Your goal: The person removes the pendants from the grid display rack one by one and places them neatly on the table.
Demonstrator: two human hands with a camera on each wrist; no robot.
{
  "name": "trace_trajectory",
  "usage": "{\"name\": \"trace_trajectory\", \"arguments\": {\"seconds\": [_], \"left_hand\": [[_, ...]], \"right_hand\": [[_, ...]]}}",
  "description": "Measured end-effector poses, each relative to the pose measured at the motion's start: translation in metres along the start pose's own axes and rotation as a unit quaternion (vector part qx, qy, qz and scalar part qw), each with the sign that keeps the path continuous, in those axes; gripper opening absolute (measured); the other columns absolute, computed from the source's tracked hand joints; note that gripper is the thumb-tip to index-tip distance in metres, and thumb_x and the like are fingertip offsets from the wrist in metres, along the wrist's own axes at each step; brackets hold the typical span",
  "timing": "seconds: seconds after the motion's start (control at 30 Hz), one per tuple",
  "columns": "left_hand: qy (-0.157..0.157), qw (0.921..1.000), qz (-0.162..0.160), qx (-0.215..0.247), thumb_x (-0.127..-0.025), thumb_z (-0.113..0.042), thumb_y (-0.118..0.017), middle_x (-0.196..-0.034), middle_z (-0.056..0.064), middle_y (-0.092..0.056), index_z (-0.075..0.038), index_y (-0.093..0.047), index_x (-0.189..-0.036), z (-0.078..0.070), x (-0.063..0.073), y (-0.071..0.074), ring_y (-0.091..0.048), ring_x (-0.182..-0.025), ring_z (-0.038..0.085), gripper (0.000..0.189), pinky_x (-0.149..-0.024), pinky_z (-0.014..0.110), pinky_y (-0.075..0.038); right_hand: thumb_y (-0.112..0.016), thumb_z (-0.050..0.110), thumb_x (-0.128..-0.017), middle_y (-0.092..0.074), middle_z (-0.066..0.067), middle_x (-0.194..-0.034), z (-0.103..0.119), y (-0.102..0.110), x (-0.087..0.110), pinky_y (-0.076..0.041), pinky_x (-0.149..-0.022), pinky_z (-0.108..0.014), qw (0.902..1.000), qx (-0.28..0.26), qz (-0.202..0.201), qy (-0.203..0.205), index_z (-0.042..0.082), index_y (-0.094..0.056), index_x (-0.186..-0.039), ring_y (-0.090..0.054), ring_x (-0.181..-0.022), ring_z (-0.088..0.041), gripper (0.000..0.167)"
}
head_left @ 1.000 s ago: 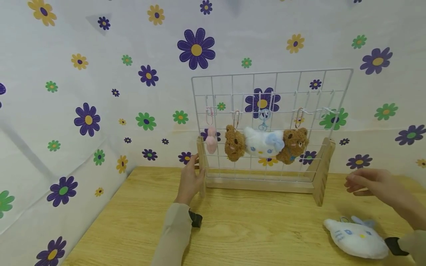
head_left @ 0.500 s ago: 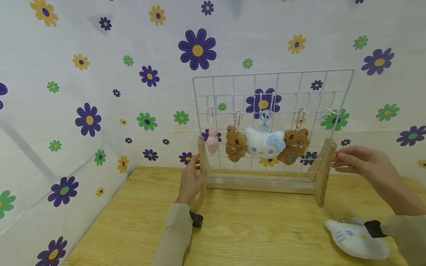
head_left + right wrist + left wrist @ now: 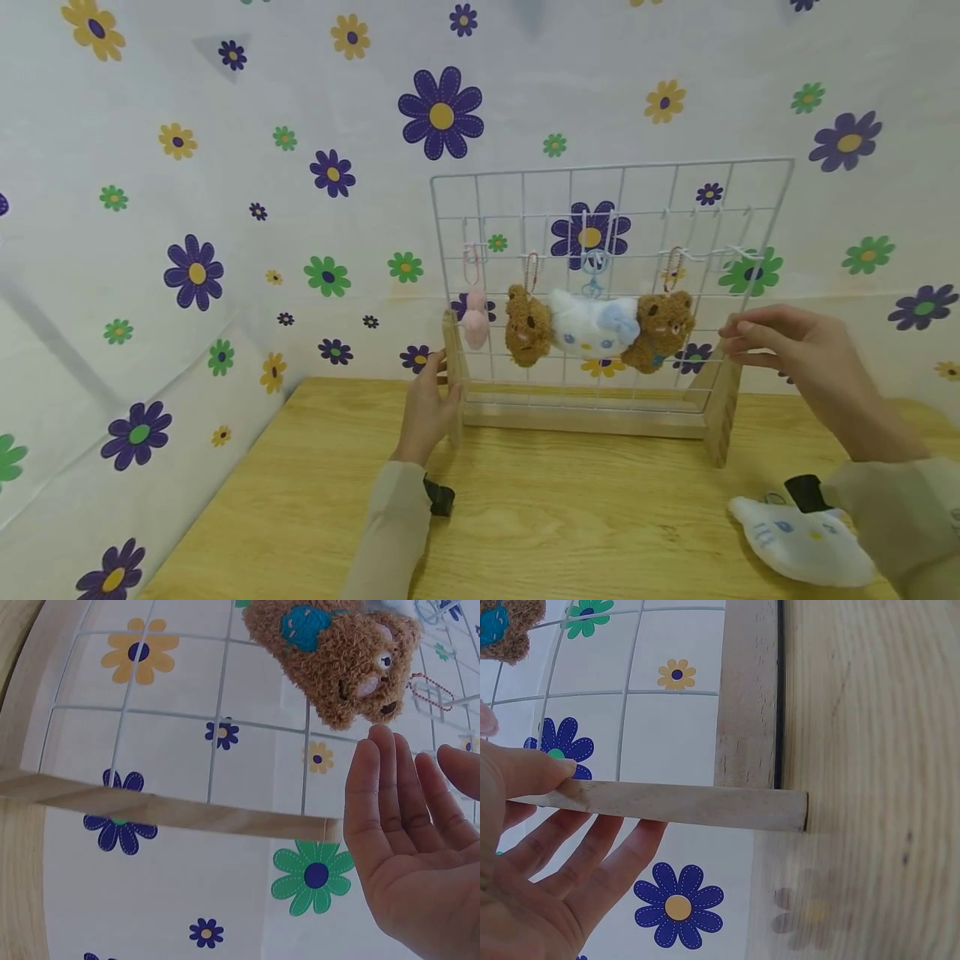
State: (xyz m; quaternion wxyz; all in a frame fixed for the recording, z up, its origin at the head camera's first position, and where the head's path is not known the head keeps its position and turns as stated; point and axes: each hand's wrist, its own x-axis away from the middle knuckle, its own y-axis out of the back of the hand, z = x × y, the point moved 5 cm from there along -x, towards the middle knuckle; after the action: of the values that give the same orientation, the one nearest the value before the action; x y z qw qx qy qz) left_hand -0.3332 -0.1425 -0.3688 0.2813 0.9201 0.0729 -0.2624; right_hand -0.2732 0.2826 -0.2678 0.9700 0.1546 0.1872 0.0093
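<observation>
- Rack: a white-coated wire grid (image 3: 622, 167) of rectangular cells stands in a pale, straight-grained wooden base bar (image 3: 585, 419), between a left wooden upright (image 3: 451, 333) and a right wooden upright (image 3: 722, 417), both flat-sided. The rack stands on a yellow wood-grain table (image 3: 570, 517).
- Left hand (image 3: 429, 406): grasping the left wooden upright, thumb on one face, fingers on the opposite face.
- Right hand (image 3: 810, 358): released, fingers extended together, beside the top of the right wooden upright; contact cannot be confirmed.
- Hung on the grid, left to right: a small pink two-lobed soft charm (image 3: 475, 318); a curly-pile brown bear plush (image 3: 527, 327) on a bead chain; a fluffy white cat-head plush (image 3: 594, 323) with blue bow and ring clasp; a second curly brown bear plush (image 3: 660, 332) bearing a teal knitted-looking ornament (image 3: 306, 628).
- On the table, right side: a smooth-looking white cat-head plush (image 3: 806, 546), blue-eyed, yellow-nosed, partly covered by a black wrist device (image 3: 808, 493).
- Backdrop: white sheeting (image 3: 247, 317) printed with purple, yellow and green flowers.
</observation>
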Motion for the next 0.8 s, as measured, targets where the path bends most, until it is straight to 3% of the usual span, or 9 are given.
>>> {"name": "trace_trajectory", "arguments": {"seconds": [0.1, 0.43, 0.6, 0.8], "left_hand": [[0.010, 0.9999, 0.000, -0.005, -0.093, 0.007, -0.066, -0.128, 0.029, -0.061, 0.002, -0.049, -0.140, 0.001, 0.000, -0.001, -0.067, -0.104, 0.042, 0.050, -0.083, 0.052, -0.060], [0.008, 1.0000, -0.001, -0.002, -0.093, 0.007, -0.066, -0.128, 0.029, -0.062, 0.003, -0.050, -0.140, 0.002, 0.000, 0.000, -0.067, -0.103, 0.042, 0.049, -0.082, 0.051, -0.060], [0.010, 0.9999, -0.001, 0.005, -0.093, 0.008, -0.066, -0.128, 0.028, -0.062, 0.003, -0.050, -0.140, 0.002, 0.001, 0.001, -0.066, -0.103, 0.041, 0.049, -0.082, 0.051, -0.060], [0.017, 0.9998, 0.000, 0.004, -0.094, 0.007, -0.066, -0.129, 0.028, -0.061, 0.002, -0.050, -0.140, 0.001, 0.000, 0.000, -0.066, -0.105, 0.041, 0.049, -0.084, 0.052, -0.060]], "right_hand": [[-0.057, 0.011, -0.105, -0.073, 0.007, -0.104, 0.003, -0.004, -0.003, -0.057, -0.077, -0.016, 0.9986, -0.050, 0.011, 0.013, 0.011, -0.070, -0.115, -0.070, -0.090, -0.006, 0.017], [-0.060, 0.010, -0.103, -0.073, 0.003, -0.108, 0.010, -0.017, -0.011, -0.058, -0.079, -0.019, 0.9898, -0.140, 0.011, 0.022, 0.009, -0.069, -0.115, -0.072, -0.091, -0.010, 0.015], [-0.061, 0.013, -0.103, -0.070, 0.004, -0.109, 0.012, -0.022, -0.016, -0.057, -0.080, -0.017, 0.9927, -0.118, 0.004, 0.023, 0.005, -0.067, -0.118, -0.071, -0.092, -0.008, 0.018], [-0.062, 0.013, -0.102, -0.071, 0.002, -0.109, 0.016, -0.026, -0.020, -0.057, -0.079, -0.018, 0.9900, -0.137, 0.002, 0.035, -0.001, -0.066, -0.119, -0.070, -0.092, -0.010, 0.022]]}}
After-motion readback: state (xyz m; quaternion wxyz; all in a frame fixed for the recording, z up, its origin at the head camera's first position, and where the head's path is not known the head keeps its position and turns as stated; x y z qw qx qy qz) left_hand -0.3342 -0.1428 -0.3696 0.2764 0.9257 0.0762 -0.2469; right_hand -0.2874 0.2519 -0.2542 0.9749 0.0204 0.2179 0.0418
